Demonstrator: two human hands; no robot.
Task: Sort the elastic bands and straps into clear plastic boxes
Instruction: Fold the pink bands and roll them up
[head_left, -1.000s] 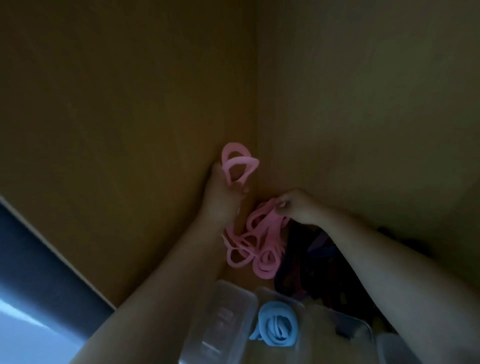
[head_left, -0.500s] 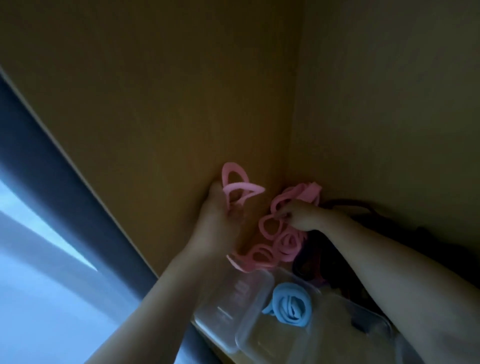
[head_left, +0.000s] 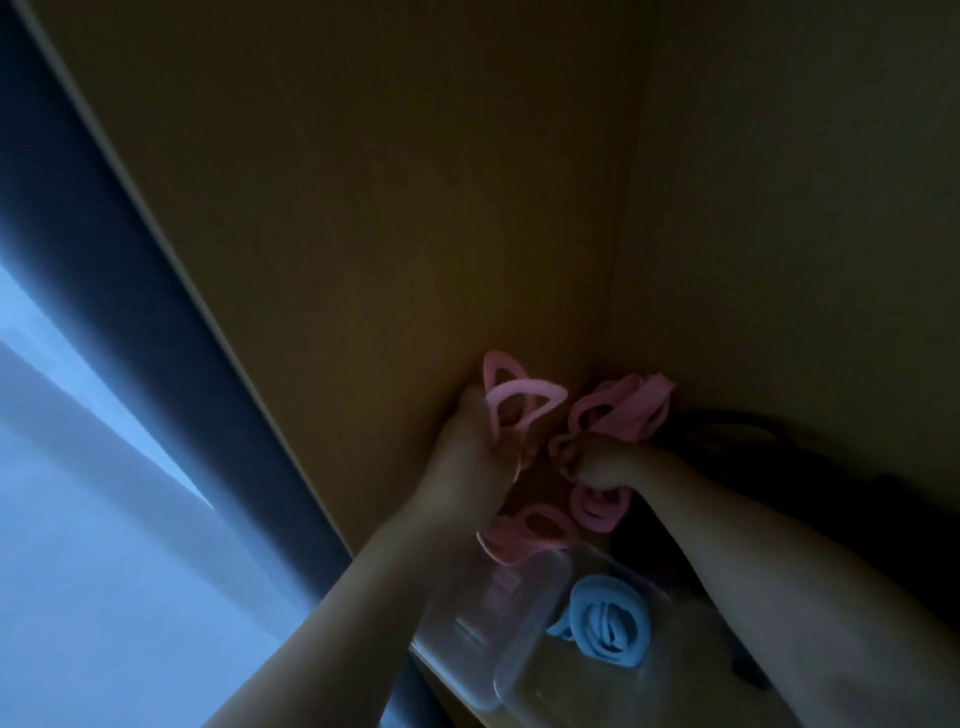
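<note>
The scene is dim. My left hand (head_left: 475, 457) grips a few pink elastic bands (head_left: 519, 395) whose loops stick up above my fingers. My right hand (head_left: 597, 462) is closed on a bunch of pink bands (head_left: 623, 405) lifted from a loose pink pile (head_left: 535, 530) lying in the corner of a wooden compartment. Below the pile a clear plastic box (head_left: 483, 623) lies tilted. Beside it a second clear box (head_left: 550, 680) holds a rolled blue band (head_left: 608, 623).
Wooden panels (head_left: 389, 208) close in the left and back. A heap of dark straps (head_left: 779, 467) lies to the right behind my right forearm. A dark frame (head_left: 130, 286) and a pale blue surface (head_left: 78, 519) lie at the left.
The view has swung to the right and tilted. My right hand has pulled its bunch of pink bands up and away from the pile. My left hand keeps its bands.
</note>
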